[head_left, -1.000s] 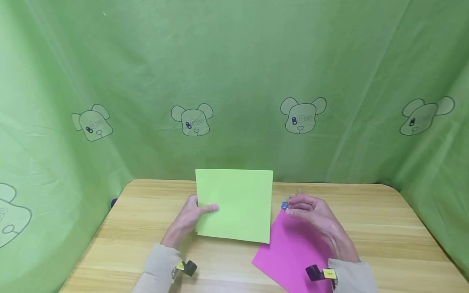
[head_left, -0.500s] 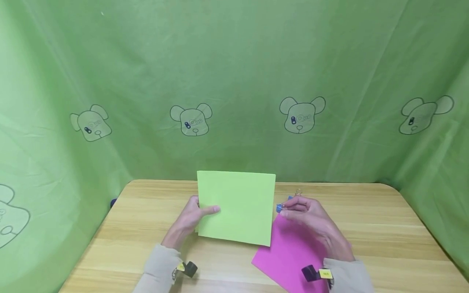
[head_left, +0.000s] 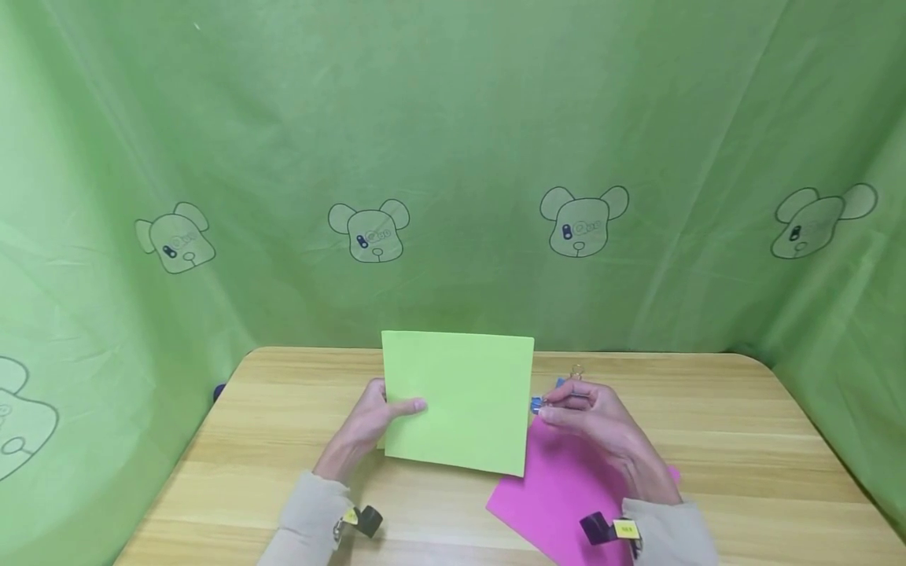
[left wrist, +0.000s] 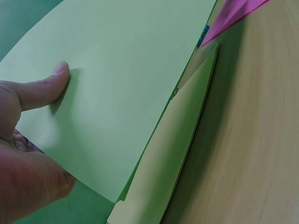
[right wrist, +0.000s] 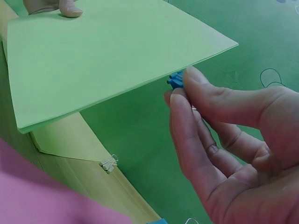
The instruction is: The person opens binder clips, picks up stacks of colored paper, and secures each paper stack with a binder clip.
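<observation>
My left hand grips a small stack of light green paper by its left edge, thumb flat on the front face. The stack stands tilted up over the table. At its right edge, my right hand pinches a blue binder clip between thumb and fingertips. The clip is right at the paper's edge in the right wrist view. Pink paper lies on the table below the right hand and forearm.
Yellowish paper lies on the table behind the green stack. A pale binder clip is beside that paper's edge. Another blue clip lies beyond the right hand. Green curtains enclose the wooden table.
My right hand has moved left with the blue binder clip, up to the green paper's right edge. The green paper has shifted slightly right and down.
</observation>
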A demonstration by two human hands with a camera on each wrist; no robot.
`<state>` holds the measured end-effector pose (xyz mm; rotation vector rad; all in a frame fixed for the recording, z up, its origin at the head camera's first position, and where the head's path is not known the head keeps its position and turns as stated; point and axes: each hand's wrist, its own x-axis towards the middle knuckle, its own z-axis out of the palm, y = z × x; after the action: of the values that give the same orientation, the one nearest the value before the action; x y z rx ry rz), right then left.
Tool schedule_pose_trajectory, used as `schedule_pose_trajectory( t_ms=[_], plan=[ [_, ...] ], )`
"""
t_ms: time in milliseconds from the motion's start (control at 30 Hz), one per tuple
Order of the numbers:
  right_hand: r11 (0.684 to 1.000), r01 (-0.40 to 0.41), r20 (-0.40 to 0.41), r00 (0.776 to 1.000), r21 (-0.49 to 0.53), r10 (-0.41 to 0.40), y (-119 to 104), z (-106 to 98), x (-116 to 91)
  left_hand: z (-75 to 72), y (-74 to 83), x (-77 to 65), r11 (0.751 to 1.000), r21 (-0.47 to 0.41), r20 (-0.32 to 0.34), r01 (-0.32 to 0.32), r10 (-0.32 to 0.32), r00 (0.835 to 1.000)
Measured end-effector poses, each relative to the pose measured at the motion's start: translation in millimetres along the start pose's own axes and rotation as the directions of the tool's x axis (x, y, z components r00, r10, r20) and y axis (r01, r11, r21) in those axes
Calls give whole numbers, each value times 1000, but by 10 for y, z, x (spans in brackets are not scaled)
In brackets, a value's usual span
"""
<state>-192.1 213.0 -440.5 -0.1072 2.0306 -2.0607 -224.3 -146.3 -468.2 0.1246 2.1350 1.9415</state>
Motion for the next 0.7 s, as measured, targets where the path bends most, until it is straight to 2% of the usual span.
schedule_pose_trajectory(
  t_ms=[333, 700],
  plan=[
    [1000, -1, -14, 1000, 0, 1, -18, 14, -6, 13, -8, 3, 1000, -16, 32, -20, 20, 999],
    [998, 47, 10, 999, -32, -46, -9, 35, -1, 57, -4, -35, 999, -3, -48, 48, -48, 998]
  ],
)
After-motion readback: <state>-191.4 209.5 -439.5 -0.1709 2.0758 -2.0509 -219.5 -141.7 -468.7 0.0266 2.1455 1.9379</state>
